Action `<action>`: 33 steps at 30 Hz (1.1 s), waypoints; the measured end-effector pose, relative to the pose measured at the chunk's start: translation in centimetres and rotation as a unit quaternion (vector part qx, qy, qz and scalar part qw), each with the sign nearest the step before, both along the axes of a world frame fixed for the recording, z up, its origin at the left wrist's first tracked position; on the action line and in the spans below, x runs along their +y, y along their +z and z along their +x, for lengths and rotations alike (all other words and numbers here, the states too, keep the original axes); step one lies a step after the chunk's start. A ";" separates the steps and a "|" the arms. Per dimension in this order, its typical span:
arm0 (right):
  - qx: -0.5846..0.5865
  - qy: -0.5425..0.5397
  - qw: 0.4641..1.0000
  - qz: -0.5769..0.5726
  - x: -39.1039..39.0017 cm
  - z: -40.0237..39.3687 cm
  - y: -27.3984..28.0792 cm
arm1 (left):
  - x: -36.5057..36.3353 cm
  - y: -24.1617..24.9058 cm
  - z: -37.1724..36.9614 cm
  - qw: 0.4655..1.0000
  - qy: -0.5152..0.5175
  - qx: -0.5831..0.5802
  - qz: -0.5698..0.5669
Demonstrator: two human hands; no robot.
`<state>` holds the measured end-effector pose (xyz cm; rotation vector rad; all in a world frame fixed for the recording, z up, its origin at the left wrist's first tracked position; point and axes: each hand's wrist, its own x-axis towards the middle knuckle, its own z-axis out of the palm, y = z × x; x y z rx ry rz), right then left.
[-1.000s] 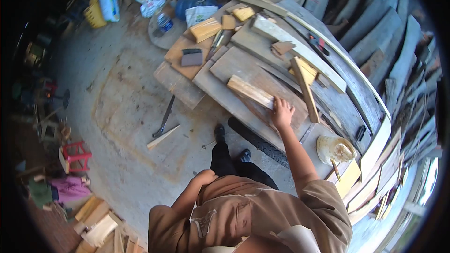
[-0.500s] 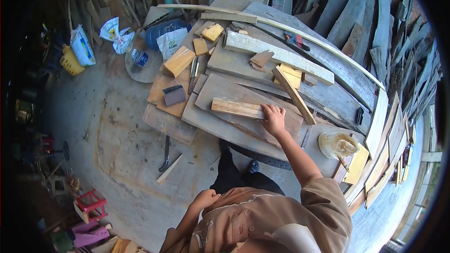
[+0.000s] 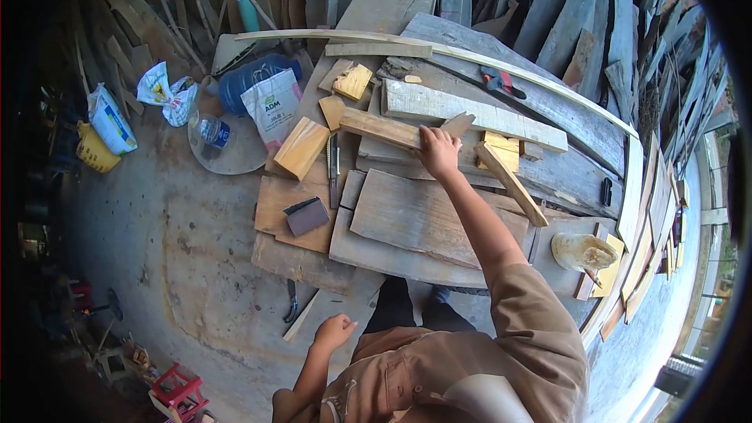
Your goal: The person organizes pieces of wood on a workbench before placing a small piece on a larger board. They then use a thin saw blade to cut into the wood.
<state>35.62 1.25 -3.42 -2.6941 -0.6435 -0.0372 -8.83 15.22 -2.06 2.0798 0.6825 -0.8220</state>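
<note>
My right hand (image 3: pixel 440 150) is closed around the right end of a short wooden strip (image 3: pixel 380 127). The strip is over the far part of the plank-covered table, near a long whitish beam (image 3: pixel 478 110) and a broken wood chip (image 3: pixel 457 124). Its left end is close to some small wood blocks. My left hand (image 3: pixel 335 330) hangs low in front of my body with curled fingers, and I see nothing in it. Nearer me lies a wide flat board (image 3: pixel 415 215). A dark sanding block (image 3: pixel 306 217) rests on a brown board to the left.
Right of my arm are a slanted stick (image 3: pixel 513 184), a plastic tub (image 3: pixel 580 251) and a brush (image 3: pixel 592 276). A utility knife (image 3: pixel 334 172) lies beside a wood block (image 3: pixel 302 147). Red-and-black pliers (image 3: pixel 502 82) lie at the back. Bags and a water jug stand left.
My right hand has carried the wooden strip away from me, off the wide board toward the whitish beam. My left hand has come away from my shirt. The view has shifted slightly.
</note>
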 end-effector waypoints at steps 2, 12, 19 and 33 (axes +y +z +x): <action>0.016 -0.004 1.000 0.001 0.5 0.8 -0.4 | 0.8 -0.4 -0.1 1.000 -0.006 0.002 -0.001; -0.046 -0.004 0.992 0.121 -4.4 -5.3 1.4 | 3.0 2.9 8.4 0.990 -0.091 -0.082 -0.073; 0.011 -0.142 0.976 0.167 -18.3 -16.2 2.6 | 2.6 7.2 26.4 0.910 -0.233 -0.329 0.099; 0.198 -0.503 0.831 -0.127 -31.7 -25.5 -0.1 | -1.6 2.1 44.7 0.819 -0.367 -0.291 0.332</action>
